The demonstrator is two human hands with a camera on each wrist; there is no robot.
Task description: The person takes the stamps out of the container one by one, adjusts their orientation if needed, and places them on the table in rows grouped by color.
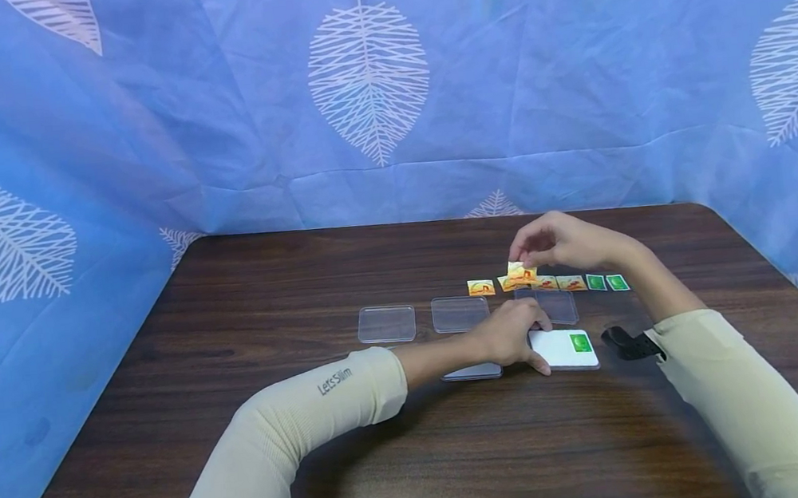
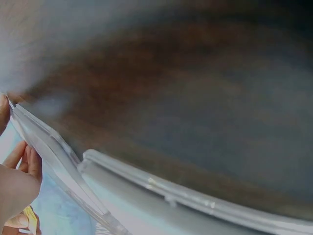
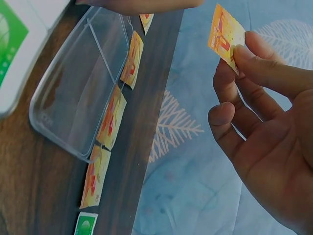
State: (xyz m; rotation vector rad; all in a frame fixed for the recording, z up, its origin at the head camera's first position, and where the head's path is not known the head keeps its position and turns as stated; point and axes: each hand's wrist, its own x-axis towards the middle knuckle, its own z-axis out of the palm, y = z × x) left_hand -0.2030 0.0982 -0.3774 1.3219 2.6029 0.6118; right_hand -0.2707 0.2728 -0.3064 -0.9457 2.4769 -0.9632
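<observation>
My right hand (image 1: 563, 243) is raised over the far side of the table, pinching a small yellow-orange packet (image 3: 226, 36) between thumb and fingertips. Below it, similar yellow-orange packets (image 3: 111, 117) lie in a row, with small green pieces (image 1: 607, 283) at the row's right end. My left hand (image 1: 511, 333) grips the left end of a flat white case (image 1: 561, 358), thumb on the near side and fingers on the far side. A green piece (image 1: 581, 342) lies on the case's right part. In the left wrist view, the case shows edge-on beside the fingers.
Clear plastic lids or trays (image 1: 386, 324) lie in a line across the table, one (image 3: 73, 93) just behind the white case. Another flat case (image 1: 473, 372) is partly under my left wrist. A blue leaf-print cloth (image 1: 379, 195) hangs behind the table's back edge.
</observation>
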